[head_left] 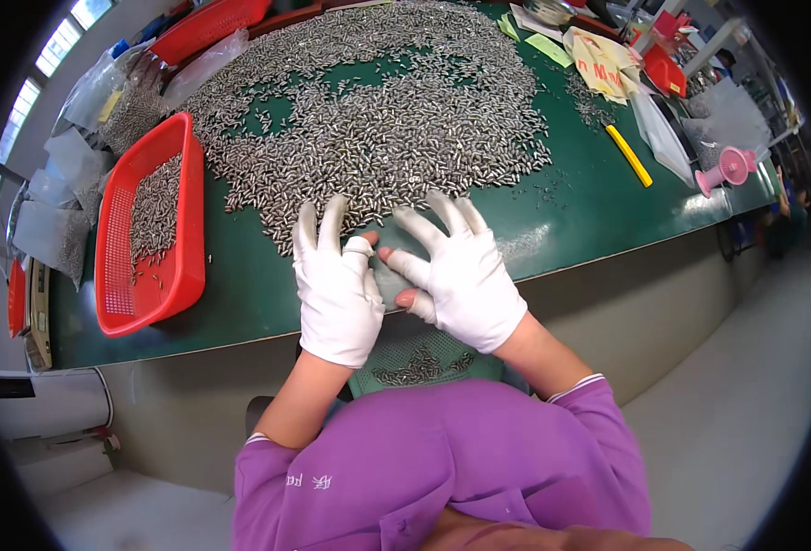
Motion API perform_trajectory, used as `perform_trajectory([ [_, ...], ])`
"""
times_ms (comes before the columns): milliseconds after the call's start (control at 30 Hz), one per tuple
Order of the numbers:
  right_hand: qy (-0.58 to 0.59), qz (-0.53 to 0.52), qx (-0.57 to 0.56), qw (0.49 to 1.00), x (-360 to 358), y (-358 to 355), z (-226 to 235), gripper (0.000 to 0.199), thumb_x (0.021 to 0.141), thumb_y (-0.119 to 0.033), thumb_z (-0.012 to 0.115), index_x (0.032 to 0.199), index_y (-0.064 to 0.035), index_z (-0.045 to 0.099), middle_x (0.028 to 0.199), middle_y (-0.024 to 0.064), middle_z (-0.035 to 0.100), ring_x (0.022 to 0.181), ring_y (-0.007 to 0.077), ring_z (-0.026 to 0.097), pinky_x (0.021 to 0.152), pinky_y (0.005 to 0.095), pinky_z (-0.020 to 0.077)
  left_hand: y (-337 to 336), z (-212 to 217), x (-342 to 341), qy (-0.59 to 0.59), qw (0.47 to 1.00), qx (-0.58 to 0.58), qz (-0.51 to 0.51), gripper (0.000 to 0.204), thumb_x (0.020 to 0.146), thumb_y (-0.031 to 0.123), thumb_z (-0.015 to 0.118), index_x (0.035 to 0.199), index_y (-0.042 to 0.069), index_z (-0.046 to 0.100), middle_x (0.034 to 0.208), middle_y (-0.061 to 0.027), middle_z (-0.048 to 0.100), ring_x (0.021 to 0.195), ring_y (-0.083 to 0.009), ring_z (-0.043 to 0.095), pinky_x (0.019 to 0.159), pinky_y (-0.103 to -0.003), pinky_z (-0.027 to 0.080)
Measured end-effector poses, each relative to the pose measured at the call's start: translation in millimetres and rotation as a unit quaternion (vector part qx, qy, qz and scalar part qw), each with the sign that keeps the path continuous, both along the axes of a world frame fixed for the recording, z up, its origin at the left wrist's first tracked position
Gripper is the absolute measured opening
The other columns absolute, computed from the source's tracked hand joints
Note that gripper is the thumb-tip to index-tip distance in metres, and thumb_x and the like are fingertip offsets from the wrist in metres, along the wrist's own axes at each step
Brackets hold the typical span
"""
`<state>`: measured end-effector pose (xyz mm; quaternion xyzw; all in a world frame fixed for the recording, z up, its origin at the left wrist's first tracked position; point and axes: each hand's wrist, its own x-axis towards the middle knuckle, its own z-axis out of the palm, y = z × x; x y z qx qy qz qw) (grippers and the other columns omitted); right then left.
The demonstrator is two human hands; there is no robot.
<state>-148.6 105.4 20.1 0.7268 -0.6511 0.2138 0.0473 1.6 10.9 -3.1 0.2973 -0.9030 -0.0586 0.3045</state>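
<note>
A wide heap of small silvery metal cylinders (396, 129) spreads over the green table. My left hand (336, 294), in a white glove with a bare fingertip, lies at the near edge of the heap, fingers stretched forward onto the pieces. Beside it my right hand (460, 275), gloved the same way with bare tips on two digits, rests with its fingers spread, the longer ones reaching the heap's edge. Neither hand grips anything that I can see. Below the table edge, under my wrists, a green mesh basket (378, 372) holds some of the same metal pieces.
A red plastic basket (194, 262) with more cylinders stands left on the green table (249, 298). Clear bags of parts (52, 234) line the far left. On the right lie a yellow-handled cutter (629, 156), a pink spool-shaped object (727, 170) and a printed plastic bag (600, 64).
</note>
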Motion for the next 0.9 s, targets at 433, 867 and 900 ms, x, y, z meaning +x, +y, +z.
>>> perform_trajectory([
  [433,-0.010,-0.146,-0.092,0.985,-32.5,19.4,-7.2,0.031,0.075,-0.017,0.069,0.105,-0.0143,0.066,0.126,0.0118,0.055,0.120,0.0411,0.048,0.099,0.0513,0.0411,6.4,14.8,-24.5,-0.032,0.996,0.022,-0.081,0.027,0.071,0.003,0.069,0.097,0.008,0.066,0.140,-0.0204,0.046,0.130,-0.0493,0.036,0.107,-0.054,0.033],
  [867,-0.014,-0.155,-0.109,0.982,-47.8,1.6,-12.9,0.016,0.074,-0.008,0.062,0.089,-0.0113,0.066,0.120,0.0146,0.059,0.116,0.0418,0.051,0.097,0.0509,0.0427,11.6,15.5,-49.5,-0.012,0.998,0.051,-0.046,0.025,0.065,0.013,0.078,0.086,0.004,0.066,0.133,-0.0207,0.050,0.127,-0.0471,0.039,0.105,-0.056,0.035],
  [900,-0.023,-0.172,-0.120,0.977,-48.1,2.0,-13.5,0.015,0.073,-0.007,0.062,0.087,-0.0111,0.065,0.120,0.0145,0.059,0.116,0.0418,0.051,0.097,0.0509,0.0428,10.6,15.0,-54.6,-0.009,0.998,0.045,-0.050,0.024,0.067,0.013,0.077,0.085,0.005,0.065,0.136,-0.0200,0.048,0.129,-0.0466,0.038,0.106,-0.055,0.034],
])
